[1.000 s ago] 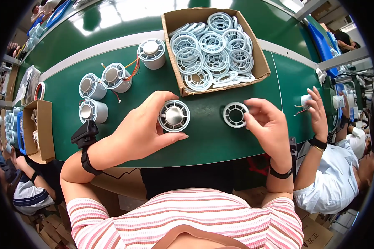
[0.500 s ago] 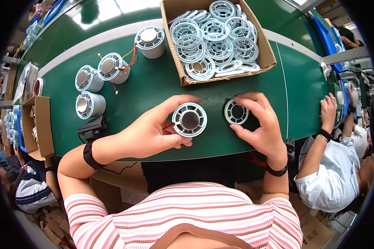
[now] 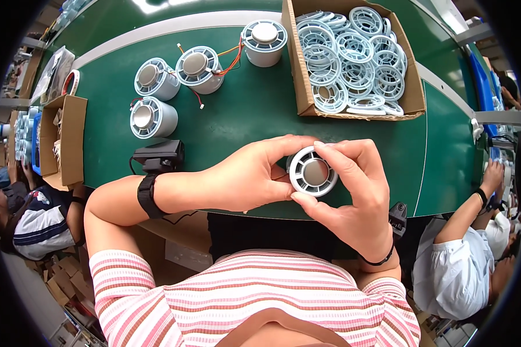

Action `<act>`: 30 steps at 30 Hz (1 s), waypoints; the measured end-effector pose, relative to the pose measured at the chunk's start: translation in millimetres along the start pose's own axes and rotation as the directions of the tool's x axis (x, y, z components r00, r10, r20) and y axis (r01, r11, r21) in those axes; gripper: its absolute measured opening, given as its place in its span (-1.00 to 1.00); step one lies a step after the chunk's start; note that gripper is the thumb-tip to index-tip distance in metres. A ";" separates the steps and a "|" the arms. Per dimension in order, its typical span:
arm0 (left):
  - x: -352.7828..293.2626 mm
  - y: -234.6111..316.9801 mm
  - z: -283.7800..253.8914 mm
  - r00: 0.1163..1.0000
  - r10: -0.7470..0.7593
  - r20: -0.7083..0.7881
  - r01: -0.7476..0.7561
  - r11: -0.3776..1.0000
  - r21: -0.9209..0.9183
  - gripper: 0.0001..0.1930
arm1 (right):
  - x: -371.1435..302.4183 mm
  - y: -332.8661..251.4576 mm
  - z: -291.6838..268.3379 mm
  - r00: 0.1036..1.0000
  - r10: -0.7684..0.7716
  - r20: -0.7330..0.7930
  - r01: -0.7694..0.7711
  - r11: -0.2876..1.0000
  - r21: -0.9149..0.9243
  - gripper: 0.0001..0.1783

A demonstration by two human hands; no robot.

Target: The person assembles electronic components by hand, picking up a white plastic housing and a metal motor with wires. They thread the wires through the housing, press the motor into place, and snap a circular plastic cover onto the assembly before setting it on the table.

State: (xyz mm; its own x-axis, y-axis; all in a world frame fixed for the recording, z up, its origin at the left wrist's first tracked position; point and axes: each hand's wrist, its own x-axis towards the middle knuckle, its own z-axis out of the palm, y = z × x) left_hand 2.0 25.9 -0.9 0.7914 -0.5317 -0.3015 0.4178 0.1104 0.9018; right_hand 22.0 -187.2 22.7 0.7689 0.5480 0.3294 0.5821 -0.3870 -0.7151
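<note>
My left hand [image 3: 255, 176] grips a small motor [image 3: 316, 172], a pale round housing with a silver disc at its centre. Over the front of that motor lies a white spoked ring cover [image 3: 293, 175], its inner opening around the disc. The thumb and fingers of my right hand [image 3: 356, 194] pinch this ring at its upper and lower edge. Whether the ring is seated or only resting against the housing, I cannot tell. Most of the housing's side is hidden behind my hands.
Several similar pale blue motors [image 3: 154, 117] with coloured wires stand at the left on the green table [image 3: 237, 115]. A cardboard box [image 3: 362, 117] full of ring covers is beyond my hands. Another carton [image 3: 72, 141] sits far left. A co-worker's arm [image 3: 457, 222] is at right.
The ring cover in my right hand has moved left onto the front of the motor. My hands were apart and now meet. The whole view has shifted, moving the table items rightward.
</note>
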 end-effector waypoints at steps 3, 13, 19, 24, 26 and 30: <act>-1.5 7.1 -0.4 0.997 -0.075 -0.002 0.075 0.997 0.032 -0.23 | 1.5 -1.3 -2.7 1.000 0.001 0.028 0.000 1.000 -0.027 -0.30; -1.0 8.4 -15.2 0.985 -0.121 0.123 0.141 0.975 -0.174 -0.23 | 1.6 0.6 -2.1 0.999 0.030 0.024 -0.028 0.998 -0.051 -0.26; -1.6 21.0 -16.2 0.959 -0.247 0.139 0.281 0.890 -0.358 -0.23 | 0.8 1.6 -0.4 1.000 0.017 0.013 -0.017 1.000 -0.002 -0.26; 0.3 12.5 -14.4 0.985 -0.151 0.089 0.169 0.949 -0.267 -0.29 | 0.3 3.9 4.1 0.999 -0.033 0.010 0.033 0.998 -0.049 -0.29; 0.7 11.6 -12.7 0.990 -0.114 0.078 0.125 0.978 -0.167 -0.37 | 0.7 5.8 7.7 0.992 -0.129 0.005 0.129 0.987 -0.099 -0.30; -17.7 32.7 -5.6 0.976 0.205 -0.077 -0.110 0.765 0.634 -0.52 | -5.7 3.5 -12.7 0.982 -0.150 0.115 0.174 0.953 -0.247 -0.30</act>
State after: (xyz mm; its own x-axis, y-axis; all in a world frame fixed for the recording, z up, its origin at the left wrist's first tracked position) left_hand 4.1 43.7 32.2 0.8924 -0.4312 -0.1333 -0.0509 -0.3896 0.9196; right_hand 22.9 -201.1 26.1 0.6374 0.6812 0.3601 0.7543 -0.4565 -0.4718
